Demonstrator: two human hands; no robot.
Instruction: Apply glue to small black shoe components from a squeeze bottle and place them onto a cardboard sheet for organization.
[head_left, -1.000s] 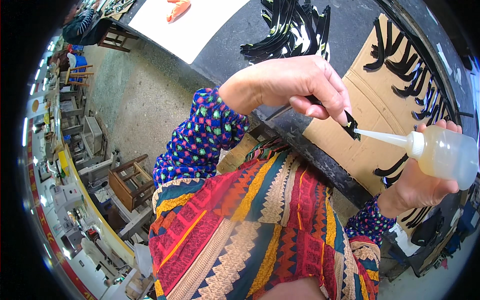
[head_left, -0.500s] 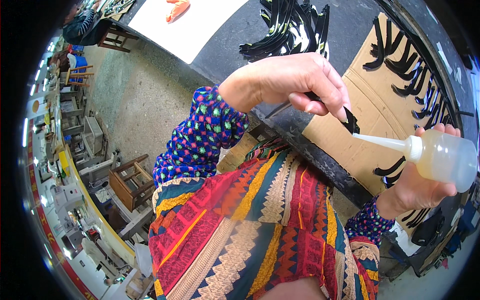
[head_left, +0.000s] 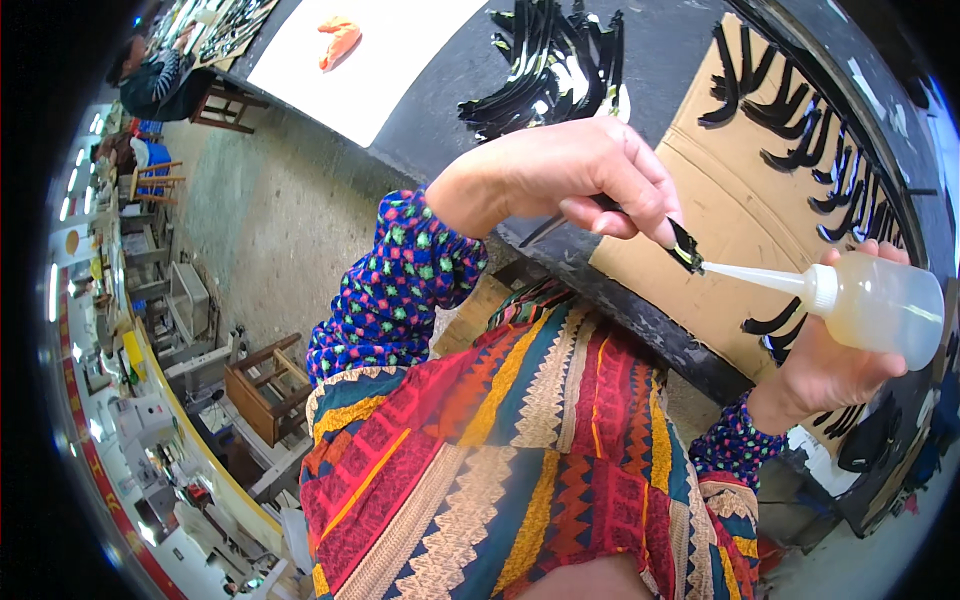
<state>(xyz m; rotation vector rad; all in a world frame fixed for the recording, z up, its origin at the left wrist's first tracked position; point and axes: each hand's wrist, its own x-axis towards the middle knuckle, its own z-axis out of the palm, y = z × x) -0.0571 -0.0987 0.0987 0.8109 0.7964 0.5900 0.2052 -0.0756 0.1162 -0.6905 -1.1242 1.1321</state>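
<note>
My left hand (head_left: 590,180) is closed on a dark curved strip (head_left: 686,248), pinched between thumb and fingers, its end poking out toward the right. The strip's other end seems to show below my palm as a thin dark tip. In my right hand (head_left: 840,365) lies a translucent squeeze bottle (head_left: 885,308) with pale yellow liquid low inside. The bottle is tilted sideways, and its long white nozzle (head_left: 755,278) points left, its tip at or very near the strip's end. Whether they touch I cannot tell.
A brown cardboard sheet (head_left: 660,290) on the dark table (head_left: 430,120) carries rows of black curved strips (head_left: 790,110). A heap of black strips (head_left: 550,70) lies at the back, near a white board (head_left: 340,90) with an orange crumpled piece (head_left: 340,42). A wooden stool (head_left: 265,385) stands at left.
Both hands have shifted slightly left together with the strip and the bottle. The strip's end has turned a little, showing more of its surface at the nozzle tip. The view has shifted slightly.
</note>
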